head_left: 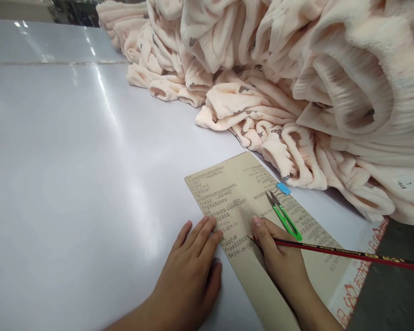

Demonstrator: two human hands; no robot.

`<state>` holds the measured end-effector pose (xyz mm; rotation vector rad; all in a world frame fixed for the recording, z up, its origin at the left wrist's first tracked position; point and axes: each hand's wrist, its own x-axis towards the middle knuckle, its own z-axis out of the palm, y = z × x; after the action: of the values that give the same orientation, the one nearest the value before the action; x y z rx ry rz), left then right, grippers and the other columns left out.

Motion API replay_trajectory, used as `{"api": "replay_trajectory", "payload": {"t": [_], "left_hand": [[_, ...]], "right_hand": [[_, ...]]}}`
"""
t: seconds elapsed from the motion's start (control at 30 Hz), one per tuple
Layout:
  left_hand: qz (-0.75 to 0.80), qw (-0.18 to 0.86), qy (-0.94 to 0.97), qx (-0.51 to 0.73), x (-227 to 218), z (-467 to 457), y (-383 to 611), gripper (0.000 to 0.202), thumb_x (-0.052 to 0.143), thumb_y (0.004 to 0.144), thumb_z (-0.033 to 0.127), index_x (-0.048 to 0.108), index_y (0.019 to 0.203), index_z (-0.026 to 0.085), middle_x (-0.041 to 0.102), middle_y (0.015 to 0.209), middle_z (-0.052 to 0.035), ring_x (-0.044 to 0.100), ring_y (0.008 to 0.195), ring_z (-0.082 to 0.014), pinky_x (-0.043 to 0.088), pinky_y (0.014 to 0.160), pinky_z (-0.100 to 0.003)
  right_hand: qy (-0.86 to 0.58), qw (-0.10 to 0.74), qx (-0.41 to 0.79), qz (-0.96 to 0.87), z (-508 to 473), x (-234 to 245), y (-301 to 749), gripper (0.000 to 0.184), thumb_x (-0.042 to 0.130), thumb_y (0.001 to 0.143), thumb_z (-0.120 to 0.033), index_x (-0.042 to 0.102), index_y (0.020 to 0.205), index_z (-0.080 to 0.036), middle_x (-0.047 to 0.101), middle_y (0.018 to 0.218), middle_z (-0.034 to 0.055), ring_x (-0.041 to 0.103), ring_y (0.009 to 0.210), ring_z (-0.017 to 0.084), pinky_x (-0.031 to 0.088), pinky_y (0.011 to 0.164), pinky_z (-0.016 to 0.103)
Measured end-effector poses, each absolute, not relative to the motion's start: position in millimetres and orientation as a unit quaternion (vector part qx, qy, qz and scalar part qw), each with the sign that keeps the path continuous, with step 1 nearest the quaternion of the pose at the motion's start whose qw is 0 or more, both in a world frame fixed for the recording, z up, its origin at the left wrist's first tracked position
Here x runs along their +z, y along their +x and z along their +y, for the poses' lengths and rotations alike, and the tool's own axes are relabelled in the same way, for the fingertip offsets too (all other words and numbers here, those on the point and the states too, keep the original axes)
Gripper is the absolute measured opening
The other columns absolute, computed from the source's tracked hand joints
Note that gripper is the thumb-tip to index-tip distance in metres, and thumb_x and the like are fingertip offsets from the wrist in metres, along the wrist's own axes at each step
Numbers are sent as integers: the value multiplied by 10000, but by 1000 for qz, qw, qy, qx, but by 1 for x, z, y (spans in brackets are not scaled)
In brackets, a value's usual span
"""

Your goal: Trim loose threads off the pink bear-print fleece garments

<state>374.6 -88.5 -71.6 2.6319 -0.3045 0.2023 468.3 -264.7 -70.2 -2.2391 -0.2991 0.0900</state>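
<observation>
Pencil (334,251) and card (272,280) are at the near part of the white worktop (72,161). The right hand (288,269) pinches the pencil near its point between thumb and fingers; the point meets the card beside a line of handwriting, and the dark red and black shaft slants off to the right. The left hand (188,269) lies palm down with its fingers extended, the fingertips on the card's left edge and the thumb apart from them.

The card is brown, lies flat and bears rows of writing, some upside down. Green snips (287,220) rest on it just beyond the right hand, blades pointing away, near a blue tab (283,188) at its right edge. Behind, pale pink garments (255,110) are heaped on the worktop, one with a white label (404,183).
</observation>
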Motion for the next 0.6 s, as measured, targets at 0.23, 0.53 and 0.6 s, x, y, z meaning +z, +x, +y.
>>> {"api": "replay_trajectory", "payload": {"t": [0.23, 0.53, 0.6], "left_hand": [[-115, 252, 958, 72, -72, -88, 377, 461, 411, 826, 148, 399, 1287, 158, 388, 1407, -80, 339, 1311, -221, 314, 1077, -481], [-112, 258, 957, 72, -72, -89, 375, 453, 405, 833, 149, 389, 1286, 169, 386, 1410, -70, 327, 1318, -212, 302, 1085, -483], [-110, 254, 958, 69, -71, -89, 375, 446, 399, 837, 151, 381, 1282, 175, 385, 1411, -63, 324, 1320, -205, 310, 1080, -489]], "right_hand": [[-896, 431, 26, -107, -264, -69, 467, 422, 430, 887, -469, 321, 571, -210, 310, 535, -49, 325, 523, 109, 254, 505, 248], [-865, 497, -24, -65, -263, -61, 471, 395, 337, 914, -465, 444, 631, -210, 388, 584, -33, 360, 522, 108, 302, 473, 229], [-867, 491, -42, -75, -263, -59, 471, 380, 339, 913, -454, 480, 659, -209, 459, 639, -15, 427, 603, 120, 358, 560, 232]]}}
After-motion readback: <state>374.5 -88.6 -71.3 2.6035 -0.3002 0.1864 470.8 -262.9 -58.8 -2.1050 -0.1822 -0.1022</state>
